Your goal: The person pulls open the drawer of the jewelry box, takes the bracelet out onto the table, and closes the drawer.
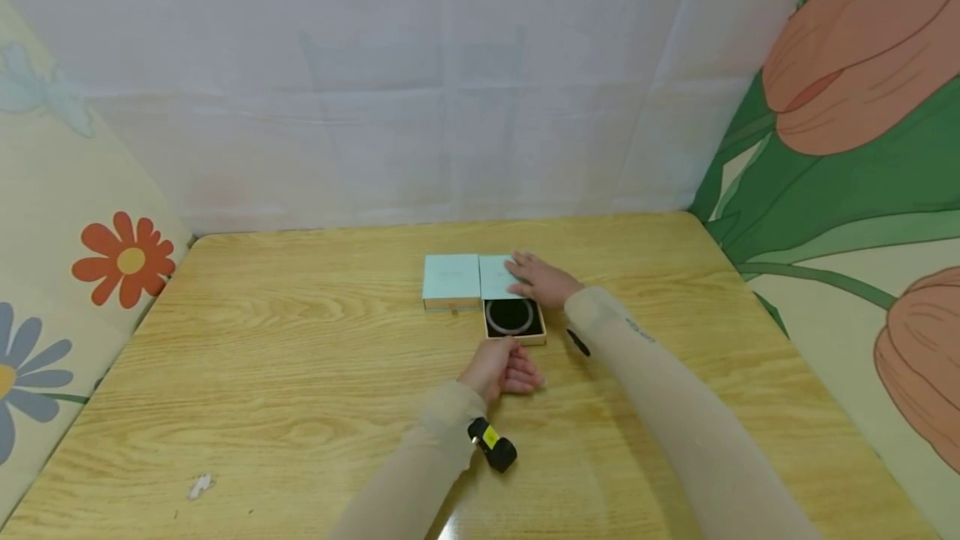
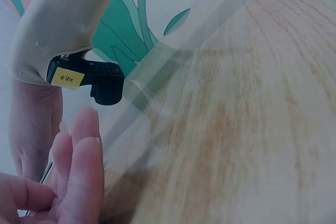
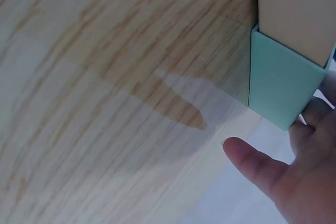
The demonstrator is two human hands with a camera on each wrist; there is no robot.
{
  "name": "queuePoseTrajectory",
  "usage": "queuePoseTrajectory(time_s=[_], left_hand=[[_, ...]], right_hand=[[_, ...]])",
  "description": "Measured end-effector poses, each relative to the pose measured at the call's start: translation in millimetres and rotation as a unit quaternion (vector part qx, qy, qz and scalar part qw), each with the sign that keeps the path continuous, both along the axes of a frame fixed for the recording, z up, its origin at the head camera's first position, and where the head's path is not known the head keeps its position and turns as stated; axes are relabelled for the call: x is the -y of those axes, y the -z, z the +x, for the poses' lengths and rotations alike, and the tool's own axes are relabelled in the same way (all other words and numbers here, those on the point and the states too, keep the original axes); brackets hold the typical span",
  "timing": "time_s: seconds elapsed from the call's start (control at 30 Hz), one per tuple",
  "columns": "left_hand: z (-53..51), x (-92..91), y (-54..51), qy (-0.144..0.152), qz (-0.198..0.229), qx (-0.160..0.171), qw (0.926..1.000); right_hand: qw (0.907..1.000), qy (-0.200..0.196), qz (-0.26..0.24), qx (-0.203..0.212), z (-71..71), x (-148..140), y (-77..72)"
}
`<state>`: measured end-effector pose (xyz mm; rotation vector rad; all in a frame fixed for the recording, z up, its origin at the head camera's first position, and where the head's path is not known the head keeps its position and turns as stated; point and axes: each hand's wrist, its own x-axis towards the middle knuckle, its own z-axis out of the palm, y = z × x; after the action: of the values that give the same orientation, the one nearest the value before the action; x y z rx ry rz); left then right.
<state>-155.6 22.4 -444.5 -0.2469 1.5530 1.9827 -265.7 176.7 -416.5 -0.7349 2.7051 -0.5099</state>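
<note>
Ring (image 1: 510,333) in drawer (image 1: 533,340) by left hand (image 1: 501,367): head view only

The table (image 1: 300,340) beside me shows wood grain under a soft sheen. The lined drawer box (image 1: 496,291) looks like smooth, matt card, its lining (image 1: 510,316) dull; the backdrop (image 1: 375,148) is creased cloth.

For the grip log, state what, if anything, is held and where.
The left hand appears to pinch the drawer by its front edge, exact contact hidden. The right hand rests on the sleeve, thumb free.
</note>
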Motion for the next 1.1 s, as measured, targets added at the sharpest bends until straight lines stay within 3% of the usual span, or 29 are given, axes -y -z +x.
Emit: queuePoseTrajectory(time_s=[0.5, 1.1], left_hand=[[5.3, 0.3, 4.4, 0.007, -0.001, -0.001, 1.0], [3.3, 0.6, 6.7, 0.006, 0.001, -0.006, 1.0]], right_hand=[[0.9999, -0.002, -0.007, 0.008, -2.3, -3.3, 5.6], [1.0, -0.001, -0.001, 0.004, -5.4, -3.2, 7.6]])
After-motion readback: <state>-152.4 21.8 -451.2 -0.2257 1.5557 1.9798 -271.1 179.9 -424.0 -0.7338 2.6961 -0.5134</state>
